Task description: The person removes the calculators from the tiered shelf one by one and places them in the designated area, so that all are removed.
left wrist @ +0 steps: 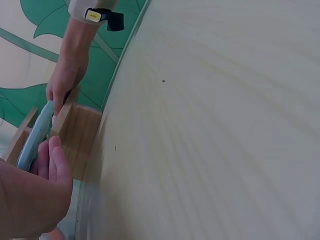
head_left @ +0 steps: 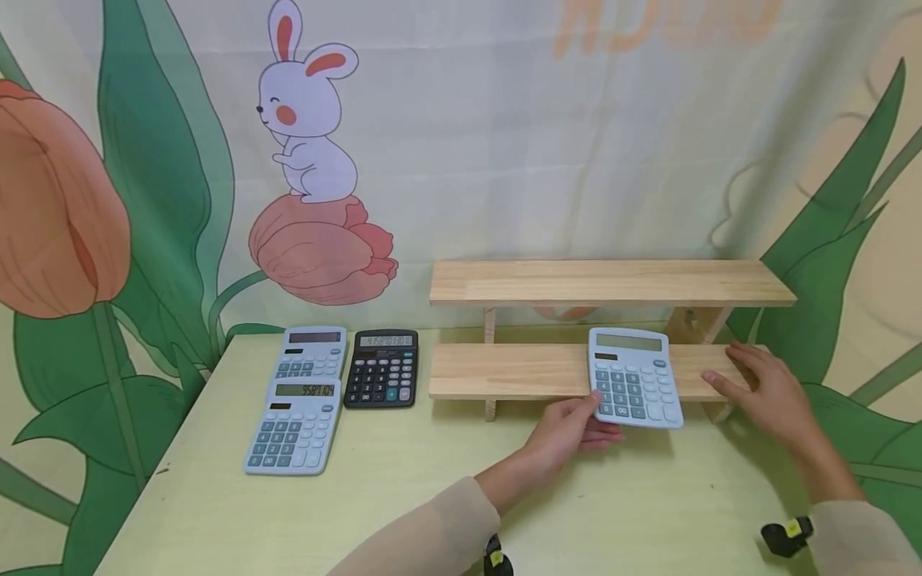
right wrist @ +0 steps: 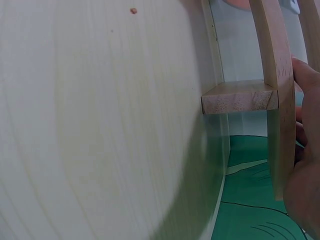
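My left hand (head_left: 558, 436) holds a light-blue calculator (head_left: 651, 392) near its lower left corner, thumb at the side edge and fingers underneath. The calculator is tilted, face up, and overlaps the front of the lower shelf board (head_left: 504, 370) in the head view. Seen edge-on in the left wrist view, the same calculator (left wrist: 36, 137) rises from the fingers. At the right end of that board, my right hand (head_left: 774, 396) rests with thumb and fingers spread on the wood. The right wrist view shows this hand (right wrist: 307, 170) against the board's upper face.
An upper shelf board (head_left: 605, 282) runs behind and above the lower one. On the table's left, a light-blue calculator (head_left: 291, 428) overlaps another light-blue one (head_left: 313, 352), with a black calculator (head_left: 382, 370) beside them. A printed cloth (head_left: 504, 144) hangs behind the table.
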The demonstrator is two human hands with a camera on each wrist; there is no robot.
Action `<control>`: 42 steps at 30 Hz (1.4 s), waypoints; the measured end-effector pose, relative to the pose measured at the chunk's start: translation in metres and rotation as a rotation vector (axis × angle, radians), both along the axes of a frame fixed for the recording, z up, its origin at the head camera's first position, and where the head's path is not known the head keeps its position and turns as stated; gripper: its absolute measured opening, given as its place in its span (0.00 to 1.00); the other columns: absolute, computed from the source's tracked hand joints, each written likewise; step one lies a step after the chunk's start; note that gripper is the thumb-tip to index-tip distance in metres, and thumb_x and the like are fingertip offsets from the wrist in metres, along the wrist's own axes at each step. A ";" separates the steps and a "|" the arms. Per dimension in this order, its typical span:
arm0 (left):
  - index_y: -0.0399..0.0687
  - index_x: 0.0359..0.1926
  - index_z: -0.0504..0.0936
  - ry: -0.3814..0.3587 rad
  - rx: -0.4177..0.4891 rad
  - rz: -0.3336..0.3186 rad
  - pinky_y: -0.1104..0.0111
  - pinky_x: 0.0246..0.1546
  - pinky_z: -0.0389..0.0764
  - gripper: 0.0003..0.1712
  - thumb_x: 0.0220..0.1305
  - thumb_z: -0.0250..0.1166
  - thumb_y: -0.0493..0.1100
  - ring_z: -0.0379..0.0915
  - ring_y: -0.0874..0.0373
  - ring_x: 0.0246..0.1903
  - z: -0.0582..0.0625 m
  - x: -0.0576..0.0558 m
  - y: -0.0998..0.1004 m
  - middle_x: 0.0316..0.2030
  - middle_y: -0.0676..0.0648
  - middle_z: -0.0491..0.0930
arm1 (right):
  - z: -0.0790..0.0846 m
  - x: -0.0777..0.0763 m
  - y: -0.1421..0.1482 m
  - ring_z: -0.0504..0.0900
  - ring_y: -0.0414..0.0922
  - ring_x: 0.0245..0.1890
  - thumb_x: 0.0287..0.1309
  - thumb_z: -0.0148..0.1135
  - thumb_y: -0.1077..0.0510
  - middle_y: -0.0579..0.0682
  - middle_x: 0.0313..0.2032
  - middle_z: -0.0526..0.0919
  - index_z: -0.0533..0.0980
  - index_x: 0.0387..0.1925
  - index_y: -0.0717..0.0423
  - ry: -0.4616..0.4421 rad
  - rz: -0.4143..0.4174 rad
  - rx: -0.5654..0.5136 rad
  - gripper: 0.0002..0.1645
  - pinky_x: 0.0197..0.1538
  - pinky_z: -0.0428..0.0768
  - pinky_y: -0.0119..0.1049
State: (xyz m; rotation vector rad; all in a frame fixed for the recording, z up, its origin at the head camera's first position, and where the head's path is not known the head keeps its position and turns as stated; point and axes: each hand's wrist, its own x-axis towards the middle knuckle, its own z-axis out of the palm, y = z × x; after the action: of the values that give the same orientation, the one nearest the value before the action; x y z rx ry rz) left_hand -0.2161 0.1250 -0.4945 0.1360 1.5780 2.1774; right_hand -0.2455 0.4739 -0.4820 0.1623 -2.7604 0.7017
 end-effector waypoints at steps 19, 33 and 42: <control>0.30 0.55 0.83 -0.095 0.095 0.029 0.54 0.56 0.86 0.17 0.79 0.63 0.43 0.87 0.48 0.51 -0.002 -0.006 0.011 0.46 0.40 0.88 | 0.000 -0.002 0.002 0.58 0.80 0.71 0.72 0.65 0.41 0.77 0.72 0.64 0.65 0.73 0.75 0.017 0.003 -0.001 0.47 0.68 0.55 0.80; 0.37 0.57 0.84 -0.094 0.125 -0.018 0.55 0.52 0.88 0.14 0.78 0.64 0.41 0.88 0.47 0.49 0.000 -0.003 0.010 0.47 0.41 0.89 | -0.002 -0.002 0.002 0.57 0.80 0.72 0.72 0.65 0.40 0.78 0.73 0.63 0.64 0.73 0.75 0.007 -0.005 -0.002 0.48 0.68 0.54 0.81; 0.39 0.57 0.82 -0.073 0.098 -0.020 0.57 0.51 0.88 0.14 0.79 0.63 0.42 0.88 0.48 0.46 0.002 0.002 0.006 0.45 0.43 0.88 | -0.002 0.000 0.001 0.57 0.80 0.71 0.73 0.65 0.42 0.78 0.73 0.63 0.65 0.73 0.75 0.021 0.008 -0.010 0.47 0.67 0.54 0.81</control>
State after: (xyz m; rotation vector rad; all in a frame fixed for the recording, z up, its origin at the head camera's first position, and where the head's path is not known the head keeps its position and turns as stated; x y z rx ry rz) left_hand -0.2141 0.1308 -0.4929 0.1013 1.4246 2.2192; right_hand -0.2451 0.4754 -0.4842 0.1780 -2.7376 0.7115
